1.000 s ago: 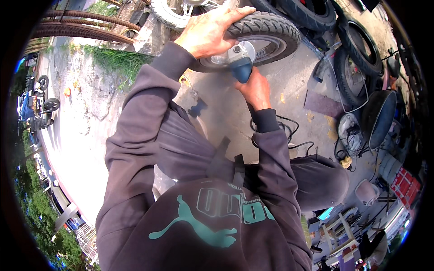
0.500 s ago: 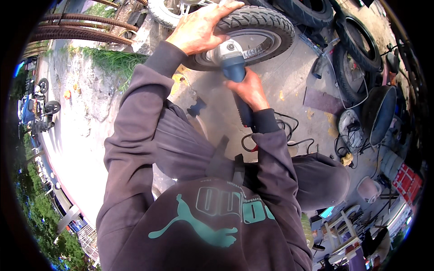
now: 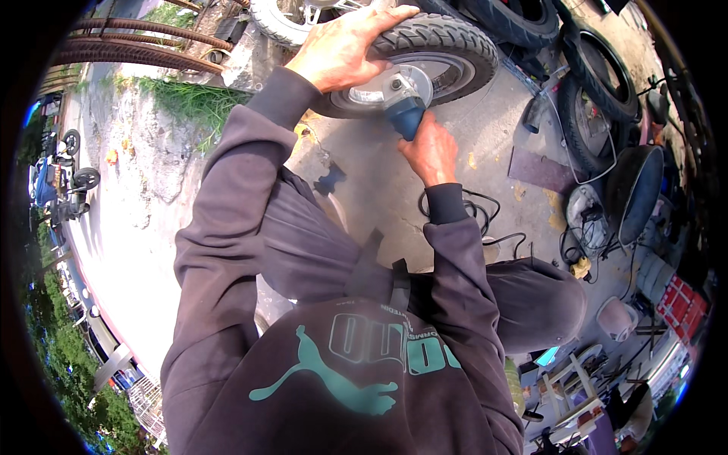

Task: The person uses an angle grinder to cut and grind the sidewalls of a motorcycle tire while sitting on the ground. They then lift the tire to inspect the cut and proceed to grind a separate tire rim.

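Left hand (image 3: 345,49), fingers half-open, grips black treaded rubber tyre (image 3: 447,36); right hand (image 3: 431,152) curled round blue-and-silver angle grinder (image 3: 406,117), handle hidden.

Sweatshirt chest: the dark sweatshirt (image 3: 303,421) carries the clearest printing, in teal, grey and pale tones.
Large print: a row of big block characters (image 3: 368,343), outlined in grey, runs across the front.
Teal print: a teal patch (image 3: 426,356) with more block characters sits at the right end of that row.
Small print: lines of tiny pale lettering (image 3: 388,309) edge the big characters, partly lost in folds.
Emblem: a teal leaping-animal shape (image 3: 334,390) lies below the row.
Grinder (image 3: 407,117): any marking is too small to read.
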Available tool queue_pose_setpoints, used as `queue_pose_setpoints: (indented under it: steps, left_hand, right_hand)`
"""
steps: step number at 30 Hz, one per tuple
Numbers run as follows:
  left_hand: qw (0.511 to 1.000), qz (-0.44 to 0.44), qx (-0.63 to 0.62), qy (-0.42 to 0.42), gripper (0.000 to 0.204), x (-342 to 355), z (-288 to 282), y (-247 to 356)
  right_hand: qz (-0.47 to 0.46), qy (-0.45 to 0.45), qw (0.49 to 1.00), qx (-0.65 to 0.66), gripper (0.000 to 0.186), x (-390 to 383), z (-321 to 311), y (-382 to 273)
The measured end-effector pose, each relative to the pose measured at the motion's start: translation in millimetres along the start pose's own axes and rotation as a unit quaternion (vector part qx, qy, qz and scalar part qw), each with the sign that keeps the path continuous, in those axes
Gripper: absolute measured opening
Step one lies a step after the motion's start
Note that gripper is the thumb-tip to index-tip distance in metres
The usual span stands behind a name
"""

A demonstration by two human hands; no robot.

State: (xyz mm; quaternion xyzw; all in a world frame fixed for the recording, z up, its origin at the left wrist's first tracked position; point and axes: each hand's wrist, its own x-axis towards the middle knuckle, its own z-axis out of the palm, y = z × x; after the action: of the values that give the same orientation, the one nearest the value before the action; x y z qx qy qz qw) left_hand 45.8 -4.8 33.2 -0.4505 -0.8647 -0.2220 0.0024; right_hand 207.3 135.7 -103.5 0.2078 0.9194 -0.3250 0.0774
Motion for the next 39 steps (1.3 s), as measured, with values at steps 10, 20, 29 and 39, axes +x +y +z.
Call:
queue_pose_setpoints:
  steps: [10,20,29,39]
  left_hand:
    - [0.999,-0.01,0.03,-0.01,0.085,2.2,4.3,0.3]
    - [0.999,-0.015,0.028,-0.029,0.084,4.6,-2.1,10.0]
    - [0.998,0.021,0.06,0.006,0.079,14.6,15.6,5.7]
    - [0.999,0.001,0.035,-0.018,0.078,25.6,0.3,6.2]
  right_hand:
    - [-0.007,-0.067,0.957,0.282,0.057,-0.4,-1.5,-8.4]
    - [-0.035,-0.026,0.997,0.065,0.06,4.9,0.7,0.0]
    - [0.011,0.017,0.999,0.034,0.06,8.0,-14.8,14.6]
    - [0.052,-0.014,0.995,0.079,0.059,-30.0,-40.9,15.6]
